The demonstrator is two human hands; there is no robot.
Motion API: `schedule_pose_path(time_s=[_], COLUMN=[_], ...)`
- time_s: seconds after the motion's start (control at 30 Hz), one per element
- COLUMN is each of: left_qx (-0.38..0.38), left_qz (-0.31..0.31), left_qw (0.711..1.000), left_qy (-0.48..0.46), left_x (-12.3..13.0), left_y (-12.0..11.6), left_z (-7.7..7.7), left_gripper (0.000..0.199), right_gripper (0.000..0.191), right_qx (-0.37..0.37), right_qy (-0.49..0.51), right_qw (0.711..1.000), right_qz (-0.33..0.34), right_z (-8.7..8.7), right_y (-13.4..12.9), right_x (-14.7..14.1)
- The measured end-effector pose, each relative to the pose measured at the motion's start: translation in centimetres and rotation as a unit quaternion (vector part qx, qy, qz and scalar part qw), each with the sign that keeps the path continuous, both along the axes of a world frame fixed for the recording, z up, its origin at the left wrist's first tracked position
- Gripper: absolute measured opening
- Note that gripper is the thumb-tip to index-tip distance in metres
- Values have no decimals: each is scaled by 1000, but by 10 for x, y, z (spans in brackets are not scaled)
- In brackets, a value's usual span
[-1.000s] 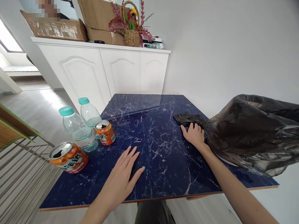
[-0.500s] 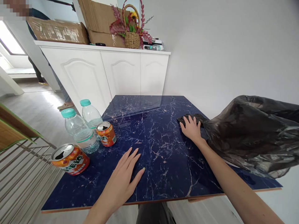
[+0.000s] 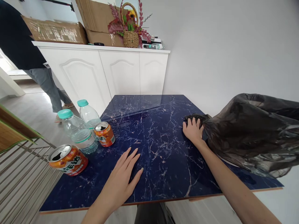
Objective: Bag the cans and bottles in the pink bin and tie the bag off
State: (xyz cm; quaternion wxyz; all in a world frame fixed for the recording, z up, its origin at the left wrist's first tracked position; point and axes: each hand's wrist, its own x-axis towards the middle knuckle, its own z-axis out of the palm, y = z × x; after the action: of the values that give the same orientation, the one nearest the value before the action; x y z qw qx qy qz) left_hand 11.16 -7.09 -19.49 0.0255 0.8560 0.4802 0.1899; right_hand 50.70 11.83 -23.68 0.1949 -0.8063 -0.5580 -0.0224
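Observation:
My left hand (image 3: 123, 177) lies flat on the blue marbled tabletop (image 3: 161, 168), fingers apart, holding nothing. On the right, my right hand (image 3: 193, 130) rests at the gathered edge of a black plastic bag (image 3: 252, 133), its fingers bent onto the dark plastic; whether they grip it cannot be told. The bag spreads over the table's right side. At the left edge stand two opened orange cans, a near one (image 3: 70, 160) and a farther one (image 3: 104, 134), beside two clear bottles with teal caps, one nearer (image 3: 78, 132) and one behind (image 3: 88, 115).
Behind the table is a white cabinet (image 3: 81, 74) with cardboard boxes (image 3: 54, 31), a flower basket (image 3: 131, 39) and a small bottle (image 3: 156, 46). A metal rack (image 3: 21, 183) stands at the left. A person (image 3: 28, 53) is beyond, by the cabinet.
My right hand has shifted slightly right, its fingers more bent, and the bag's edge is bunched closer together. A person has come further into view at the left. My left hand keeps its pose.

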Motion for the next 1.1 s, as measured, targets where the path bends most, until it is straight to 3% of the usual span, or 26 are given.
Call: schedule_pose_path(time_s=[0.13,0.27,0.43,0.53,0.8,1.1], left_qx=[-2,-39,-85,-77,-40,-43], left_qz=[-28,-36,14,19,-3,-2], left_qw=[999,997,994,995,998,998], left_qy=[27,58,72,66,50,55], left_x=[8,27,65,80,76,77], left_y=[14,59,136,164,174,173], left_z=[0,1,3,3,-9,-8], left_gripper=[61,71,79,76,75,72], right_gripper=[68,67,63,60,60,61], right_qx=[40,42,38,30,8,1], right_qy=[-34,17,66,65,58,68], right_qw=[986,952,943,942,939,938], right_qz=[157,302,324,328,339,339], right_z=[2,4,5,5,10,11], right_y=[-11,-14,-14,-14,-15,-15], right_x=[-22,-35,-35,-34,-35,-35])
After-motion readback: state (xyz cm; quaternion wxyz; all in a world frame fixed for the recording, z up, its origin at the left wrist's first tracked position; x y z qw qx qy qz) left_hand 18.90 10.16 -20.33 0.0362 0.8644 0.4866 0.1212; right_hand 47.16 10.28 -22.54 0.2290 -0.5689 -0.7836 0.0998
